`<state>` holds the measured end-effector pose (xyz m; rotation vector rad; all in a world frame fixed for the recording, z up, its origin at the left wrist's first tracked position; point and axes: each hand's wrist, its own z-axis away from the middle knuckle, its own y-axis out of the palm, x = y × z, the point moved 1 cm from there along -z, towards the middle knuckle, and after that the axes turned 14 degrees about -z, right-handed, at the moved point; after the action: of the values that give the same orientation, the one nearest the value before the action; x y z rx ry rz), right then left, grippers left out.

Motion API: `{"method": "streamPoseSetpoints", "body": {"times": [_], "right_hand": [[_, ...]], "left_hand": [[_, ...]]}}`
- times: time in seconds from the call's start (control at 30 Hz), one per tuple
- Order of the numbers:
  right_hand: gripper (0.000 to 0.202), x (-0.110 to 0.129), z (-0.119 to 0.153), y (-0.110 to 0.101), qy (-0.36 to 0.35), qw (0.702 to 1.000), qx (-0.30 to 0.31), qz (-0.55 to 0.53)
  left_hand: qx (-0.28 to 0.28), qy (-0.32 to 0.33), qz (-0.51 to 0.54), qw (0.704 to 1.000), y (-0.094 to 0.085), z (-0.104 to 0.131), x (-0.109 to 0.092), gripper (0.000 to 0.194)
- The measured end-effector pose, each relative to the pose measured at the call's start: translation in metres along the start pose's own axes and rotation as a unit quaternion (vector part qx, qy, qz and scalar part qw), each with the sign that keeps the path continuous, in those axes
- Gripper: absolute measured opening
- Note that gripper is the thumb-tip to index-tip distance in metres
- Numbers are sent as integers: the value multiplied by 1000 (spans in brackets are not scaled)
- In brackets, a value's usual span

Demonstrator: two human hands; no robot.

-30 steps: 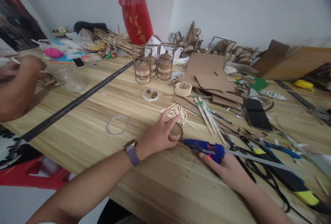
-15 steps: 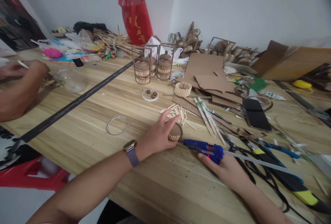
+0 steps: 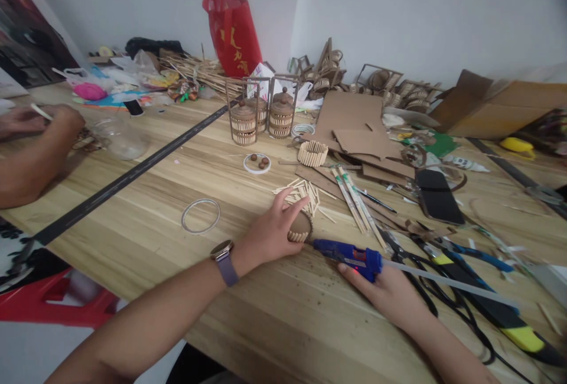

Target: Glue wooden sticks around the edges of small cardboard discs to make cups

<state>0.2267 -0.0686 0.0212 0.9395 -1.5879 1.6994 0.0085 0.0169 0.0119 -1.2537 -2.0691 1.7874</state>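
Note:
My left hand curls round a small round cardboard base edged with short wooden sticks, gripping it on the table. In my right hand is a blue hot glue gun, its nozzle close to the base's near right edge; whether it touches I cannot tell. A clear glue stick juts from the gun's back. Just behind the base lies a pile of short wooden sticks, partly covered by my left fingers. Farther back stands a ring of upright sticks.
Lidded stick baskets with tall handles stand mid-table. A tape roll lies to the left, and another holds brown beads. Scissors, a phone and cardboard sheets crowd the right. At far left is another person's hand.
Almost nothing differs: both my hands, the base and the glue gun stay in place. The other person's hand at the far left has shifted very slightly.

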Motion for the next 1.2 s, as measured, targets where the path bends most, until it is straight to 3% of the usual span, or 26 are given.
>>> {"method": "streamPoseSetpoints", "body": {"times": [1.2], "right_hand": [[42,-5,2,2,-7,999,-10,32]], "left_hand": [[6,-1,-8,1000,0,0,0,89]]}}
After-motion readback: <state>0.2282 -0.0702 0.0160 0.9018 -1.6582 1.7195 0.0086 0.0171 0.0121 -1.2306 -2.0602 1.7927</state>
